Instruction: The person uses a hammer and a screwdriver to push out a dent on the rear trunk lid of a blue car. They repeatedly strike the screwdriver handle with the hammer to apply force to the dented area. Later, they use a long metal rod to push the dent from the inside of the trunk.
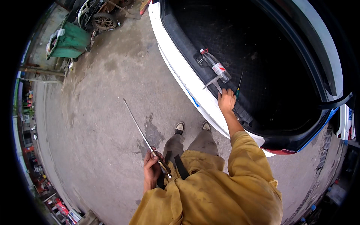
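Note:
My left hand, low in front of my body, is closed around the dark handle of a long screwdriver. Its thin metal shaft points up and to the left over the ground, and a metal cap shows at the handle's end. My right hand reaches over the car's rear edge and grips a hammer with a grey pointed head; the fingers hide most of its handle. Just beyond the hammer head lies a clear plastic bottle with a red and white label. A green-handled screwdriver rests beside my right hand.
The open trunk of a white car has a dark floor mat and a white bumper. A green wheeled bin stands far left near a loose wheel. Concrete ground spreads to my left, with damp patches.

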Demonstrator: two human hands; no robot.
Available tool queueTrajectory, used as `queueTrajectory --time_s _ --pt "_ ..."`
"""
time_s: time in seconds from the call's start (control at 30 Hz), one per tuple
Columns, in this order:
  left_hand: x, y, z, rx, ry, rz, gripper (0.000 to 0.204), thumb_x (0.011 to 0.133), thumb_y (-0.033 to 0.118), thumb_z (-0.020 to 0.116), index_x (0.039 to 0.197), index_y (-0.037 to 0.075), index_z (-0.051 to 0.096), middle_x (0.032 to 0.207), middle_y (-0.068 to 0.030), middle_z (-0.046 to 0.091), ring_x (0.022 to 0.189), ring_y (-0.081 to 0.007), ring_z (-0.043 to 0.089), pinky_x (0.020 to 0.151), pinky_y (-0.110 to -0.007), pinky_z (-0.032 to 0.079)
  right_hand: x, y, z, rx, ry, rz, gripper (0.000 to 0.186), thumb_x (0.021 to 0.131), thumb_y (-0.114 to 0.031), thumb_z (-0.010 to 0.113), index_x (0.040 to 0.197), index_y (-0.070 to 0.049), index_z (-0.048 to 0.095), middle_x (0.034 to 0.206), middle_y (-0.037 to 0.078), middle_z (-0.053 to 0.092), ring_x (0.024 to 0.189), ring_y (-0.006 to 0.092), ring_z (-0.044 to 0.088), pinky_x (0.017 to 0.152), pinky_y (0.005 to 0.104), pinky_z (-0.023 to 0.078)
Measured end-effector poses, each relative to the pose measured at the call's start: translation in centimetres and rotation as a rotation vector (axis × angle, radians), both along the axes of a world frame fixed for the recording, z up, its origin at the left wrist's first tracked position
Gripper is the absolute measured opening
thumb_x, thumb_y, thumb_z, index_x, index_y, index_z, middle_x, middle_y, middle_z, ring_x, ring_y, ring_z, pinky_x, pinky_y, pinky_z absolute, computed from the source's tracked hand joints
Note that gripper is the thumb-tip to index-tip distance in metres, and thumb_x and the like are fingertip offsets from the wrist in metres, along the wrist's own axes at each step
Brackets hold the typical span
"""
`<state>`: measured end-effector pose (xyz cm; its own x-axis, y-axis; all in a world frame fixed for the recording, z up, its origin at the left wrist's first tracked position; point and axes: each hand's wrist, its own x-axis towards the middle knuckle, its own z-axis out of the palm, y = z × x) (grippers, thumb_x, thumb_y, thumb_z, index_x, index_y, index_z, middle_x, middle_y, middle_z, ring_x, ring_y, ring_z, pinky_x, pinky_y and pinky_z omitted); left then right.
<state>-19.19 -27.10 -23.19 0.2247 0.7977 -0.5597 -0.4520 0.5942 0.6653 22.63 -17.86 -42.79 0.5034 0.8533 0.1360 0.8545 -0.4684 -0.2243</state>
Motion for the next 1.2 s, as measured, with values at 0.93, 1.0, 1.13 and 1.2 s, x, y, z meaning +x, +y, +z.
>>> queueTrajectory --time_s 0.93,1.0,1.13,1.2 --pt "11.7 8.0 4.7 0.598 -0.027 -0.904 0.043 0.087 0.01 0.077 0.12 0.001 0.051 0.096 -0.007 0.063 0.082 -0.0127 0.061 0.068 -0.027 0.052 -18.7 -12.4 23.7 0.511 1.507 -0.072 0.054 0.107 -0.046 0.036 0.132 -0.001 0.051 0.11 0.01 0.065 0.088 0.016 0.062 0.067 0.0287 0.051" --pt "13.2 6.9 5.7 0.82 0.048 -1.008 0.038 0.086 0.012 0.077 0.117 0.002 0.057 0.093 -0.007 0.064 0.078 -0.0117 0.061 0.066 -0.027 0.051 -19.1 -15.3 25.0 0.582 1.344 -0.105 0.056 0.105 -0.048 0.041 0.136 -0.001 0.048 0.104 0.01 0.065 0.076 0.0143 0.061 0.058 0.0265 0.049" --pt "17.3 8.3 9.0 1.372 0.048 -1.342 0.027 0.086 0.021 0.076 0.102 0.002 0.065 0.09 -0.0075 0.065 0.078 -0.02 0.063 0.068 -0.033 0.05 -21.1 -20.6 26.6 0.716 1.038 -0.304 0.049 0.102 -0.036 0.056 0.129 0.005 0.052 0.071 0.004 0.059 0.057 0.0108 0.056 0.051 0.0267 0.046" --pt "20.9 11.4 15.4 1.656 0.031 -1.334 0.023 0.089 0.023 0.073 0.098 0.001 0.069 0.091 -0.0088 0.068 0.083 -0.0237 0.066 0.07 -0.034 0.051 -22.1 -22.6 26.4 0.9 1.176 -0.399 0.048 0.101 -0.033 0.059 0.127 0.006 0.053 0.068 0.004 0.056 0.054 0.0092 0.053 0.048 0.0251 0.042"
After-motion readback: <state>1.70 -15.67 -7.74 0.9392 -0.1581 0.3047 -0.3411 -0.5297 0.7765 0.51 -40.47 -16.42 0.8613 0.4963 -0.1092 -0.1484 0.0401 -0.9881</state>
